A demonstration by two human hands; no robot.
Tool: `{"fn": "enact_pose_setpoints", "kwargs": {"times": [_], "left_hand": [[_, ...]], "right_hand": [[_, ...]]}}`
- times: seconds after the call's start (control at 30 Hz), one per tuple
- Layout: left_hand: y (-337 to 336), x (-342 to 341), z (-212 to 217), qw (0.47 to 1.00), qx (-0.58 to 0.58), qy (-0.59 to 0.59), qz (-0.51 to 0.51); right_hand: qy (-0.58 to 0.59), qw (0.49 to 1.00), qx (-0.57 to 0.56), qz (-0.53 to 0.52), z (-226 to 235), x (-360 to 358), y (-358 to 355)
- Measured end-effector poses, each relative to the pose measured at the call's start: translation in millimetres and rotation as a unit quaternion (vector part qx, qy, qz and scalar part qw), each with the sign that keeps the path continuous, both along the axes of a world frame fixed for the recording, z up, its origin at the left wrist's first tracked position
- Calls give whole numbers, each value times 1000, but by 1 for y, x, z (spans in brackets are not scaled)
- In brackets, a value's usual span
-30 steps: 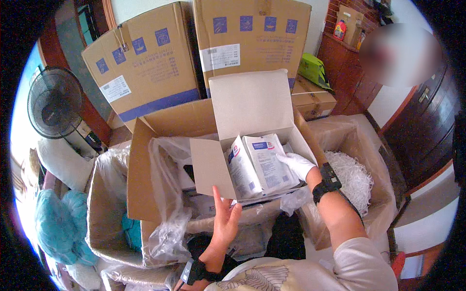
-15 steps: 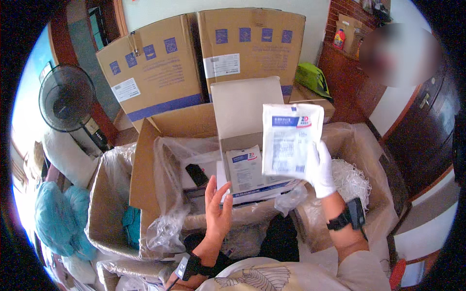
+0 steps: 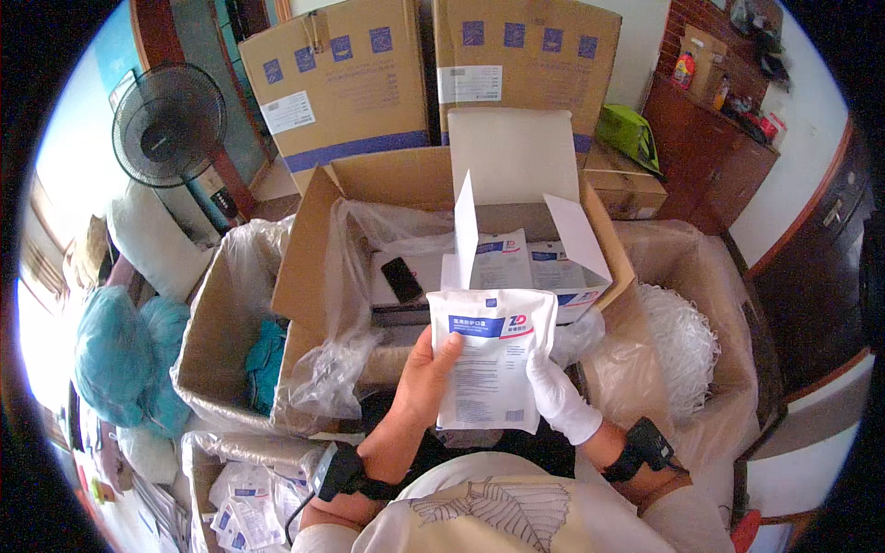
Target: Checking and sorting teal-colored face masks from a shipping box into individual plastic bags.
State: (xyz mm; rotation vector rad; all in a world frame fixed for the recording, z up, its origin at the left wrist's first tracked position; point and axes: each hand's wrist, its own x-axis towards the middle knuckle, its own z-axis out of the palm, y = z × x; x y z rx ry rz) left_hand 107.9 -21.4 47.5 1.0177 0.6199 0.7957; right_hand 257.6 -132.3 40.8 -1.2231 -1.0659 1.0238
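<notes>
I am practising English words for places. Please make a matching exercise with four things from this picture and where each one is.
Things:
1. white pouch
2. black phone
3. standing fan
4. shredded white strips

Places:
A. in the plastic-lined box at the right
B. inside the big open carton, left of the white box
C. held in both hands
D. far left, beside the stacked cartons

Pairs: 1-C, 2-B, 3-D, 4-A

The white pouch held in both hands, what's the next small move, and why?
Probably tear it open along the top edge. The white pouch looks sealed and is held upright, the bare left hand pinching its left side and the gloved right hand its lower right corner.
</notes>
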Motion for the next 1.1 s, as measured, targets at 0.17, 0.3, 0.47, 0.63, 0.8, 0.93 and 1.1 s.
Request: {"fn": "enact_pose_setpoints", "kwargs": {"times": [0.17,0.3,0.47,0.63,0.8,0.93,1.1], "left_hand": [[6,-30,-3,991,80,90,-66],[-3,-41,21,959,159,169,-163],[2,-54,16,912,278,270,-132],[0,-61,33,722,504,442,-172],[4,-57,29,672,573,382,-274],[12,-70,-3,806,394,246,-367],[-3,-81,-56,954,95,66,-278]], "right_hand": [[-56,996,63,13,18,7,17],[-354,927,31,122,56,1,32],[-202,974,66,76,32,-26,25],[-304,917,-86,243,33,-15,30],[-470,820,-19,326,41,-19,44],[-518,782,156,310,25,-26,44],[-557,689,314,340,29,-47,32]]}}
